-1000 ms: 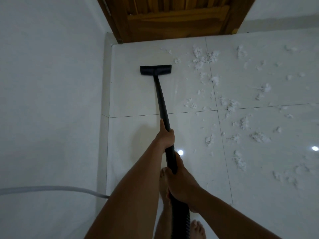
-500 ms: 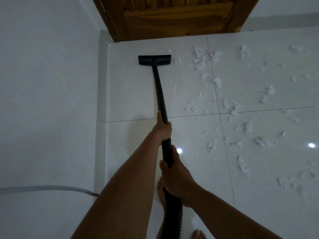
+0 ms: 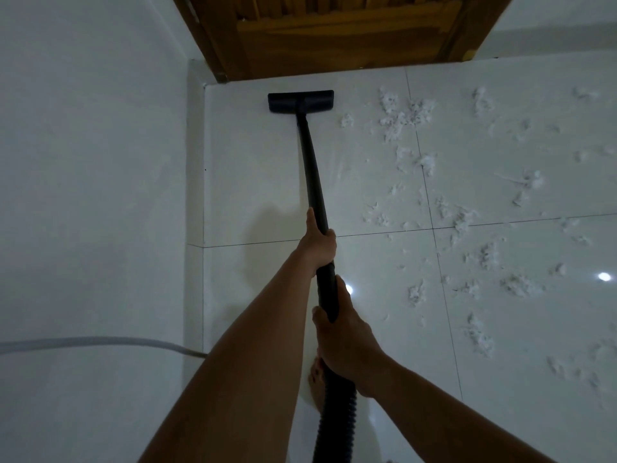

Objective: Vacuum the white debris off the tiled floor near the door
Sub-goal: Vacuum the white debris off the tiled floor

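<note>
Vacuum wand [image 3: 312, 168] black, slanting from hands down to floor head [image 3: 300, 101]. Head flat on tiled floor [image 3: 253, 182], just short of wooden door [image 3: 334, 38], near left wall [image 3: 93, 162]. Left hand [image 3: 317, 245] fingers wrapped round wand mid-length. Right hand [image 3: 347, 342] clenched round wand's near end, above ribbed hose [image 3: 335, 422]. White debris [image 3: 404, 118] scattered over tiles right of head, nearest clump just beside it, apart. Grey cable [image 3: 100, 342] crosses wall at left.

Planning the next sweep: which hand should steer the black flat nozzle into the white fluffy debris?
Probably left hand: it grips the black wand nearer the nozzle; right hand grips back by the ribbed hose.
</note>
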Available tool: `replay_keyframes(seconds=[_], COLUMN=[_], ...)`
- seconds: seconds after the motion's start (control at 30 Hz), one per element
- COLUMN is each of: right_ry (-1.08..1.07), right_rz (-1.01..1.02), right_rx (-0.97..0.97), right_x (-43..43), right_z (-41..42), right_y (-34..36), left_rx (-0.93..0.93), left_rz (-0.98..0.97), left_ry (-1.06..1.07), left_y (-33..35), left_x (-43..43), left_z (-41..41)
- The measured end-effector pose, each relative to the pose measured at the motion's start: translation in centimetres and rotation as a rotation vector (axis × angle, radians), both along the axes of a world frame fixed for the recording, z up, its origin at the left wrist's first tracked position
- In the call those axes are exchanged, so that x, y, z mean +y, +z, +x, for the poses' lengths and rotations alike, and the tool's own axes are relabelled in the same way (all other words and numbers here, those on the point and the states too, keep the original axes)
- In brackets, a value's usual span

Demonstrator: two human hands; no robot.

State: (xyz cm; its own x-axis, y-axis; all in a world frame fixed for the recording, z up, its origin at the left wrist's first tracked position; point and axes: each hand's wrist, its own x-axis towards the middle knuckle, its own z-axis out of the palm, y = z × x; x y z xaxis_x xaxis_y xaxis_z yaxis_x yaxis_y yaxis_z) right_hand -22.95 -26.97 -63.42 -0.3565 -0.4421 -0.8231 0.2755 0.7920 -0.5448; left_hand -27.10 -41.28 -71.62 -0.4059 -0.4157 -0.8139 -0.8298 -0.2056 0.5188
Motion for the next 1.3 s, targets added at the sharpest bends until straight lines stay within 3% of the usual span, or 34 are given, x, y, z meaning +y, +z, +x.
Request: replay_keyframes(seconds=[0.23, 0.67, 0.93, 1.3], right_ry=[0.027, 0.088, 0.161, 0.095], right_rz=[-0.011, 0.012, 0.062, 0.088], right_rx=[-0.007, -0.035, 0.142, 0.042], right_x=[0.0, 0.9, -2.2, -6.9], right_z=[-0.8, 0.0, -1.9, -5.9], right_y=[0.6, 8.9, 5.4, 1.6], left_rx=[0.004, -0.037, -0.039, -0.024], left_rz=[0.002, 0.088, 0.088, 0.074], left_ry=[0.017, 0.079, 0.076, 0.078], left_y=[0.6, 7.7, 6.3, 3.0], left_x=[-0.2, 1.1, -2.1, -7.3], left_z=[-0.5, 1.7, -1.4, -5.7])
